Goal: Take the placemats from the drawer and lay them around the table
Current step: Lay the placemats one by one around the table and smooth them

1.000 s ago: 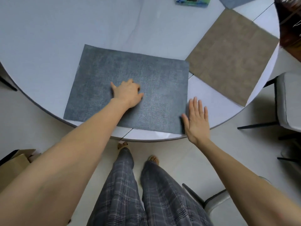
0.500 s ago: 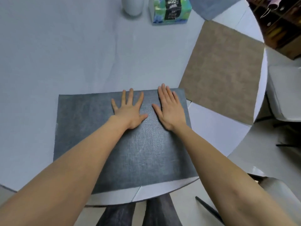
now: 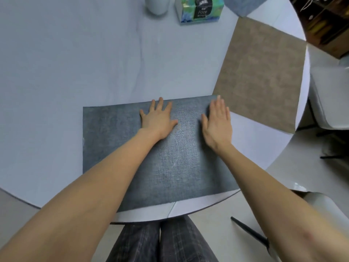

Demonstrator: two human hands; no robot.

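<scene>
Left hand (image 3: 157, 118) flat, fingers spread, pressing dark grey placemat (image 3: 117, 140) on round table (image 3: 56, 72). Right hand (image 3: 217, 123) flat, fingers straight, at mat's right edge, beside tan placemat (image 3: 264, 76).

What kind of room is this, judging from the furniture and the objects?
Probably a home dining area: a round white table with placemats laid around its edge, a grey placemat and a tan placemat, light chairs beside it, and a tissue box.

Beyond the dark grey woven placemat (image 3: 132, 148), I lose the white cylindrical vessel (image 3: 157, 5), the green-and-blue tissue box (image 3: 200, 10) and a light blue placemat (image 3: 243, 5) to the top edge. My right grip (image 3: 217, 123) is blurred at its fingertips.
</scene>
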